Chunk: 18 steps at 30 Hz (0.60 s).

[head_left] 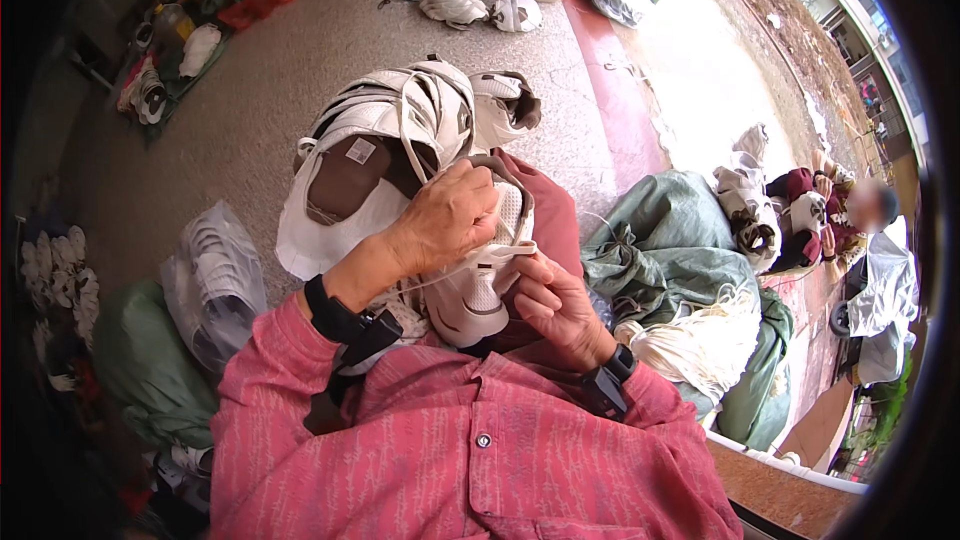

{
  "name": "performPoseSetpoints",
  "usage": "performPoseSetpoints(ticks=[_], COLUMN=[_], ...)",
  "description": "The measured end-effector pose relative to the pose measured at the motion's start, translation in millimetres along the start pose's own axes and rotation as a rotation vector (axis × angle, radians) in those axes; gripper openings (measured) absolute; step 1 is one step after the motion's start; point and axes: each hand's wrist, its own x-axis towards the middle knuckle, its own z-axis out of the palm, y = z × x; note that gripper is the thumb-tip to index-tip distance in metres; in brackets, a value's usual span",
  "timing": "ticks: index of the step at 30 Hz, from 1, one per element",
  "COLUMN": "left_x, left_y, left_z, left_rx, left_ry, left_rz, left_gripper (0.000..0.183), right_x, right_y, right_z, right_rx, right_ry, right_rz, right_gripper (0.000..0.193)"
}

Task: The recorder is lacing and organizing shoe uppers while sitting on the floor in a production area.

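Note:
A white shoe upper (470,312) with mesh panels and grey-brown trim lies over my lap, its toe pointing toward me. My left hand (450,222) is closed over its opening, fingers curled against the collar; what the fingertips pinch is hidden. With thumb and forefinger, my right hand (562,308) pinches the upper's edge at the lace eyelets, where a pale cord runs. Just beyond my left hand rests a stack of nested white shoe uppers (375,110) with brown linings, its nearest flap under my left wrist. Another upper (505,105) sits against the stack's right side.
Right of my lap, a bundle of white laces (695,345) lies on green sacks (670,220). A clear bag of uppers (215,265) and a green sack (150,360) stand at left. At far right another person (815,205) handles shoe parts. Bundled uppers (455,5) lie ahead.

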Motion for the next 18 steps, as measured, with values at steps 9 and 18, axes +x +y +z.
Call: performPoseSetpoints(ticks=[9, 18], left_x=[-2, -7], left_y=[-23, 24], left_z=[3, -21], left_rx=[-0.646, -0.173], left_ry=[0.031, 0.18], left_rz=[-0.358, -0.145], left_gripper=[0.025, 0.021], right_x=[3, 44], right_y=[-21, -29], right_z=[13, 58], right_rx=[-0.728, -2.522], right_ry=[0.303, 0.068], right_rz=[-0.148, -0.966], right_gripper=[0.011, 0.021])
